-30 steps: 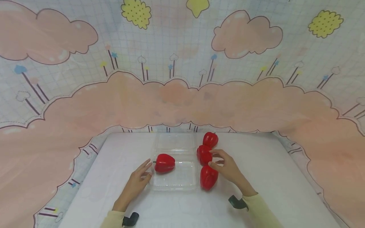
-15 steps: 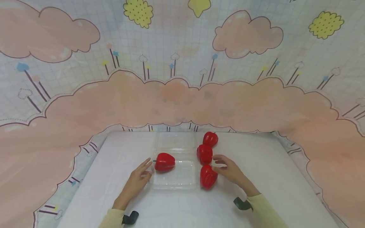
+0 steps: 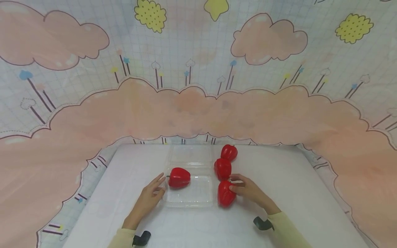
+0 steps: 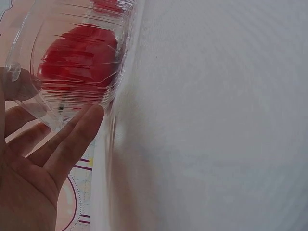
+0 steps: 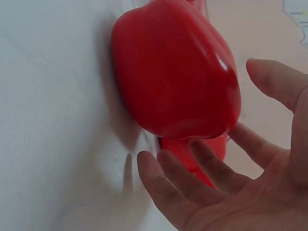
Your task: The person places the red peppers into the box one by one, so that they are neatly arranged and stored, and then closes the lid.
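Observation:
A red bell pepper (image 3: 179, 178) lies on its side in the left part of a clear plastic clamshell box (image 3: 198, 193), stem toward the left. My left hand (image 3: 149, 198) rests against the box's left side with fingers extended; in the left wrist view the fingertips (image 4: 91, 118) touch the plastic. To the right of the box, my right hand (image 3: 249, 189) is at the nearest loose bell pepper (image 3: 225, 197). Its thumb and fingers are spread around that pepper's upper right side, and the right wrist view shows the thumb (image 5: 269, 77) apart from the red skin (image 5: 173, 72).
Two more red bell peppers, a middle one (image 3: 222, 168) and a far one (image 3: 229, 152), continue the row beside the box. The box's lid (image 3: 190, 153) lies folded back behind it. A patterned cloth (image 3: 198, 110) hangs behind the white table (image 3: 297, 193).
My right hand has drawn back from the middle pepper and moved nearer to the front one, its thumb now over that pepper. The left hand has stayed by the box.

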